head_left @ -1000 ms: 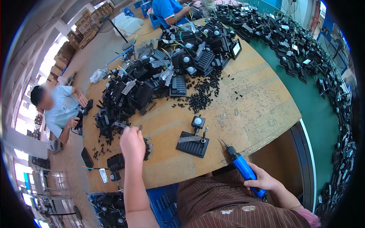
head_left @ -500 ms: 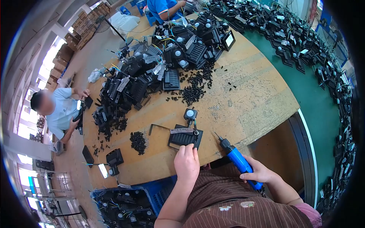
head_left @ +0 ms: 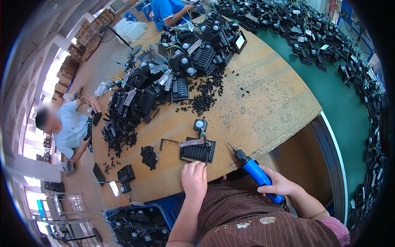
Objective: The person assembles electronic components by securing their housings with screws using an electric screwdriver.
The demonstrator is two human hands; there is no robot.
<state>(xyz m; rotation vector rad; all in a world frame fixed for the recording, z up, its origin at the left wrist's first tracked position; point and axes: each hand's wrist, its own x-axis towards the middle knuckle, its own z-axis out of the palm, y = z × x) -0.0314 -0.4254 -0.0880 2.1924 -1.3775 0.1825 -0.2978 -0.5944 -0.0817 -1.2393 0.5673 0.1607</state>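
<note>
A black floodlight with a finned back lies on the table in front of me. Its motion sensor, with a white dome, points away from me, and a printed label crosses its top. My left hand is closed at the floodlight's near edge, fingertips pinching the end of a thin dark strip that runs up towards the sensor joint. My right hand is wrapped round a blue electric screwdriver. The screwdriver's bit points up and left, apart from the floodlight.
A large pile of floodlights covers the table's far left. Loose black screws and another screw heap lie nearby. A blue crate holds more units below. One person works at left, another at the far side.
My left hand has drawn back slightly towards me and left, uncovering more of the floodlight's near edge. The screwdriver stays about where it was. The person at left has shifted their hands.
</note>
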